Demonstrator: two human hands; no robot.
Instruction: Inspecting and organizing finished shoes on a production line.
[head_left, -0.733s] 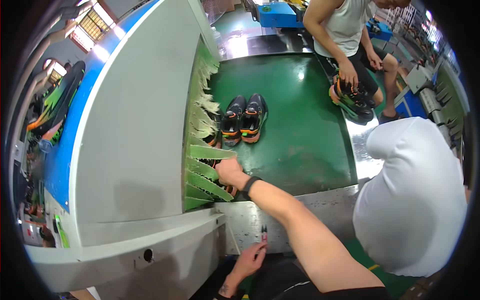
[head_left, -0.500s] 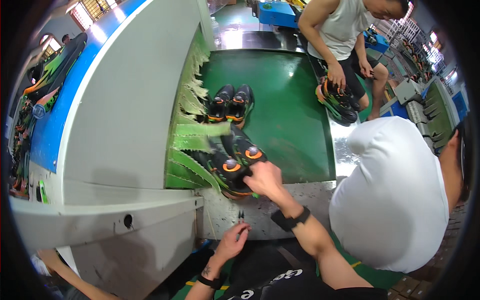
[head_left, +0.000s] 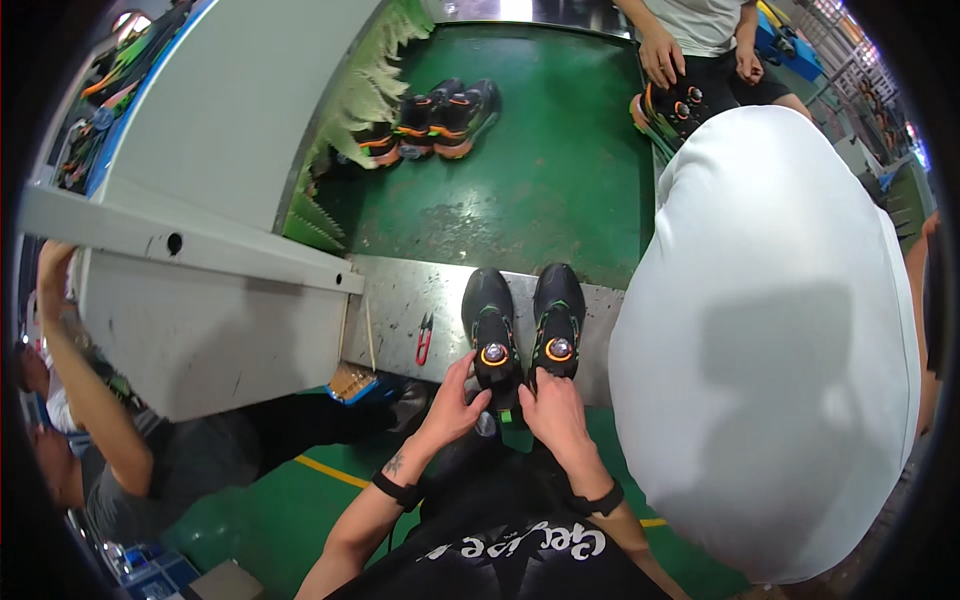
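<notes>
Two black sports shoes with green trim and orange-ringed dials stand side by side before me, toes pointing away: a left-hand shoe (head_left: 488, 310) and a right-hand shoe (head_left: 558, 310). My left hand (head_left: 452, 408) is beside the heel of the left-hand shoe, its index finger against the collar and its thumb spread apart. At the heel of the other shoe, my right hand (head_left: 555, 405) has its fingers bent and closed on the collar. Thread snips with red handles (head_left: 424, 342) lie left of the shoes on the metal ledge (head_left: 385, 300).
Beyond the ledge is a green conveyor belt (head_left: 500, 200) carrying more shoes (head_left: 460, 120) near torn green curtain strips (head_left: 370, 90). A grey machine housing (head_left: 220, 130) with a metal bar (head_left: 200, 240) stands left. A white-clothed back (head_left: 770, 350) crowds the right; a co-worker's hand (head_left: 660, 55) touches another shoe.
The pair of shoes has come from beside the curtain strips to the ledge in front of me. My left hand has let go of the snips and moved to the shoes. The view has shifted.
</notes>
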